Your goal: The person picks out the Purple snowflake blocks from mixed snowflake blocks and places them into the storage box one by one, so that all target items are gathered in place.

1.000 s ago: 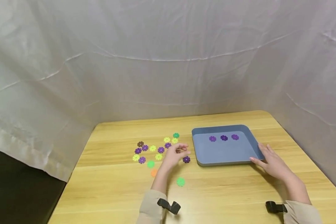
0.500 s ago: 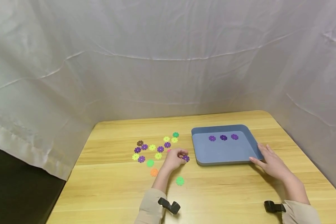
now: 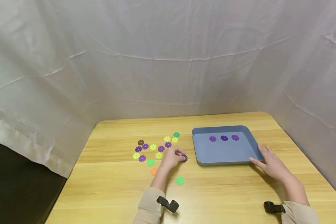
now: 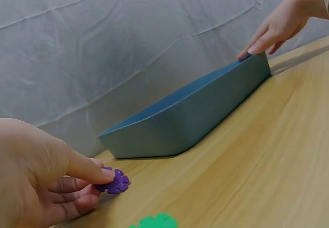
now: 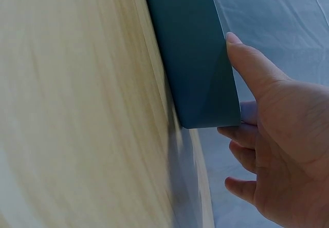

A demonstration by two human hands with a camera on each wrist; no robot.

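Since a second ago my left hand [image 3: 172, 157] has dropped from just above the scattered pieces and moved near and right, onto the lone purple flower disc [image 3: 184, 158] that lay left of the blue tray [image 3: 226, 159]. From the left wrist view I see thumb and fingers curled in, pinching that purple flower disc [image 4: 116, 182] by its edge; it looks tipped up at the tabletop, though I cannot tell whether it is fully clear of the wood. My right hand [image 3: 270, 163] has not shifted: it rests at the tray's near right corner, and the right wrist view shows the thumb laid along the tray wall [image 5: 198, 69] with the other fingers bent loosely behind the corner, steadying it more than clamping it.

As I judge it, the work is early. Three purple discs [image 3: 224, 137] lie in a row at the far side of the tray. A fourth is now in my left fingers, a short way left of the tray's near left corner. Several more purple ones remain in the loose cluster [image 3: 154, 147] on the wooden table [image 3: 114, 193], mixed with yellow, green and brown pieces, with an orange disc [image 3: 154, 170] and a green disc [image 3: 180, 180] lying nearer to me. So most of the sorting looks still undone.
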